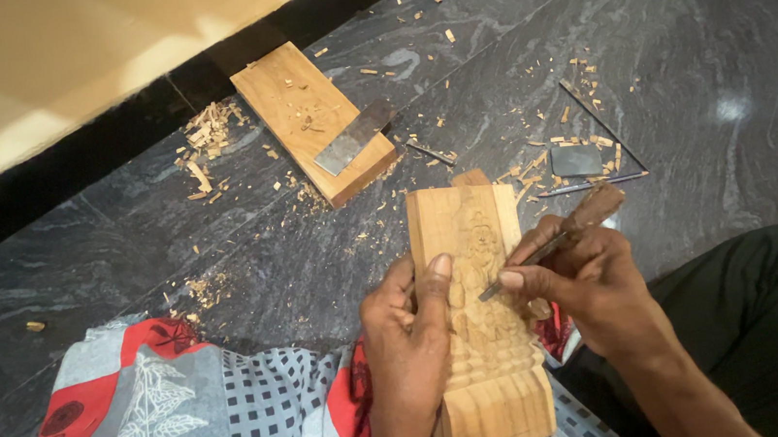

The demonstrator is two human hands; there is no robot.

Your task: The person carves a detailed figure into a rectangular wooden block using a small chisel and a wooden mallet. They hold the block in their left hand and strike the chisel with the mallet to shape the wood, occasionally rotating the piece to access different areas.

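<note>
Left hand [408,328] gripped the carved wooden block [482,335], which stood propped on the patterned cloth [186,408] over the lap. Right hand [586,279] clasped a wooden-handled chisel [557,238], tip against the carving. Wood chips [208,132] lay scattered on the floor [700,37].

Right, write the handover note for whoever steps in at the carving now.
Left hand: grips the left edge of the carved wooden panel, thumb up on its face, steadying it over the patterned cloth.
Right hand: holds a wooden-handled chisel, tip on the panel's middle relief.
Nearby on the dark stone floor: a plain wooden block with a flat metal blade on it, thin metal tools and wood chips.
Done: a figure and base bands are roughed into the panel.
Left: the relief looks shallow; finer detail seems to remain.
</note>
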